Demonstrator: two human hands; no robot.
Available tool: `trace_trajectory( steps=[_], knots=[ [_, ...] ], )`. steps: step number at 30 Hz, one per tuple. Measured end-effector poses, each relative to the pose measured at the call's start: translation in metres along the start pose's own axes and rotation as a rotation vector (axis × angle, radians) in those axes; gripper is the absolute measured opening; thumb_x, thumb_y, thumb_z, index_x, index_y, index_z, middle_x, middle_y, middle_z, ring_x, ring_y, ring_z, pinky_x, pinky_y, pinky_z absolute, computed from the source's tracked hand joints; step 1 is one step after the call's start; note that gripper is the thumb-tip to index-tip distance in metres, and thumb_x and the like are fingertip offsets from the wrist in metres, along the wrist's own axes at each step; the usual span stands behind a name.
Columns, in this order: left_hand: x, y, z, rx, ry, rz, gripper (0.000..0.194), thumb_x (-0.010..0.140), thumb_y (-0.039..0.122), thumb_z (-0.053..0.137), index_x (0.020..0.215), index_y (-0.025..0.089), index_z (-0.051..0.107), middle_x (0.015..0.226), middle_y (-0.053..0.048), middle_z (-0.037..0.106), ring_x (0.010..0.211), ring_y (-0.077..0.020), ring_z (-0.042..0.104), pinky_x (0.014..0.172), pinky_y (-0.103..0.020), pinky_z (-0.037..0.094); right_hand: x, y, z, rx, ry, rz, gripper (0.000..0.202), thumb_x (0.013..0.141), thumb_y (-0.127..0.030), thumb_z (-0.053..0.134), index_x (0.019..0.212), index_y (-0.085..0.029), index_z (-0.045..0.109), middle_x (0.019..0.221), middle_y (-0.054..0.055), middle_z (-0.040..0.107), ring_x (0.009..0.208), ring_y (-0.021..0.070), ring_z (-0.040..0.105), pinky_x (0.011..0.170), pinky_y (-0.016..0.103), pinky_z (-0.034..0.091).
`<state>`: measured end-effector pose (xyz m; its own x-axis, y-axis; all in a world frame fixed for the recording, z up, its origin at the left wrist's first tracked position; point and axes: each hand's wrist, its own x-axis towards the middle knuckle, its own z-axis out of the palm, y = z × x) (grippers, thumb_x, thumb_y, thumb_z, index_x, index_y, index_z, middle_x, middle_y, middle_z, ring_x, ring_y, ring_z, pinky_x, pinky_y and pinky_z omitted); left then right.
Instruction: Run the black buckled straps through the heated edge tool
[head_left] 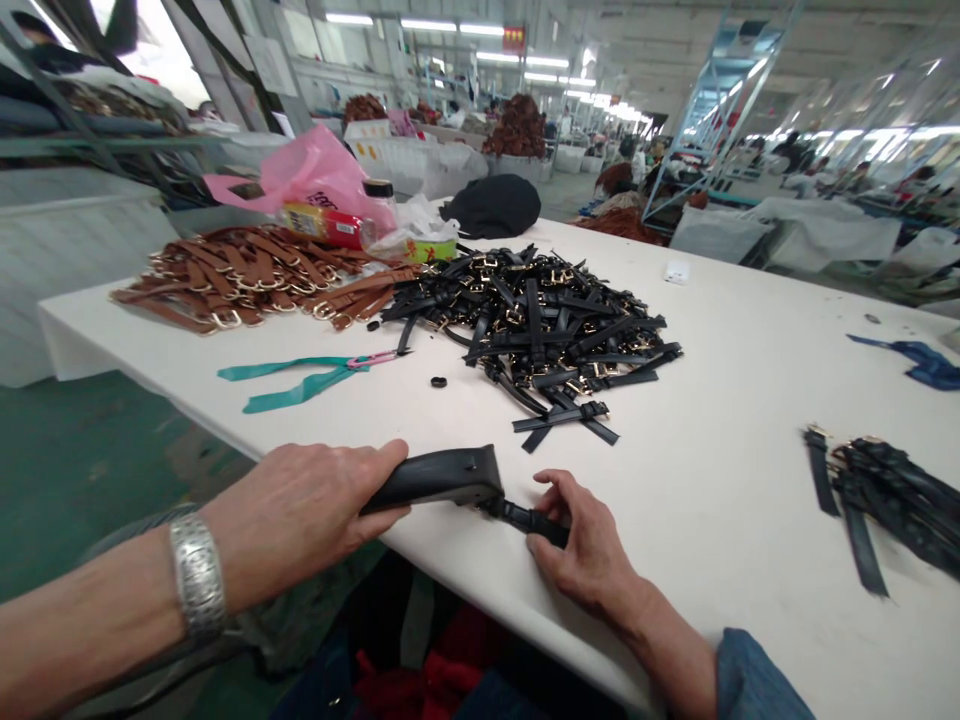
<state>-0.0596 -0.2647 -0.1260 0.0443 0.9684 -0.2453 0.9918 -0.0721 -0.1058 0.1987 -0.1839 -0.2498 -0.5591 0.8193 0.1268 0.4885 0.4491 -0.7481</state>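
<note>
My left hand [307,515], with a silver bracelet at the wrist, is wrapped round a black handheld tool [442,477] near the table's front edge. The tool's right end meets a short black buckle strap [525,519]. My right hand [581,540] holds the other end of that strap between thumb and fingers. Behind both hands lies a large pile of black straps with gold buckles [555,320]. One small black loop [439,382] sits left of the pile.
Teal-wrapped pink tweezers [322,375] lie at the left. Behind them are brown straps [255,270], a pink bag [307,170], a red package [326,226] and a black cap [495,205]. More black straps [892,490] and blue cloth [926,360] lie right on the white table [720,450].
</note>
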Motion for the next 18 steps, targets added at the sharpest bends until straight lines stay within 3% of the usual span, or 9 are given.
trace_trajectory(
  steps=[5,10,13,18],
  knots=[
    [0.0,0.018,-0.006,0.013,-0.086,0.089,0.013,0.089,0.028,0.048,0.1,0.023,0.055,0.088,-0.007,0.068,0.073,-0.0308,0.068,0.061,-0.043,0.051,0.001,0.0,0.001,0.011,-0.002,0.001,0.058,0.061,-0.01,0.058,0.115,-0.024,0.047,0.084,-0.002,0.061,0.076,0.016,0.056,0.073,0.031,0.046],
    [0.014,0.038,-0.012,0.048,-0.068,0.115,0.013,0.087,0.023,0.05,0.099,0.023,0.054,0.085,-0.006,0.069,0.071,-0.0303,0.068,0.058,-0.039,0.05,0.002,0.0,0.001,0.032,0.015,0.007,0.058,0.061,-0.01,0.058,0.116,-0.023,0.046,0.086,-0.001,0.062,0.075,0.0155,0.057,0.074,0.031,0.047],
    [0.021,0.031,-0.007,0.017,-0.027,0.095,0.015,0.09,0.034,0.048,0.097,0.022,0.054,0.087,-0.006,0.07,0.073,-0.029,0.069,0.059,-0.036,0.049,0.001,0.0,0.0,0.017,0.017,0.01,0.056,0.062,-0.011,0.059,0.115,-0.023,0.046,0.085,-0.001,0.062,0.074,0.0151,0.057,0.074,0.031,0.047],
    [0.02,-0.001,0.009,0.037,0.046,-0.048,0.025,0.089,0.043,0.047,0.098,0.022,0.056,0.079,-0.009,0.071,0.072,-0.029,0.068,0.057,-0.033,0.043,0.0,-0.004,0.0,-0.015,0.015,0.004,0.055,0.062,-0.012,0.058,0.114,-0.023,0.047,0.083,-0.002,0.062,0.074,0.0156,0.056,0.072,0.03,0.046]
  ],
)
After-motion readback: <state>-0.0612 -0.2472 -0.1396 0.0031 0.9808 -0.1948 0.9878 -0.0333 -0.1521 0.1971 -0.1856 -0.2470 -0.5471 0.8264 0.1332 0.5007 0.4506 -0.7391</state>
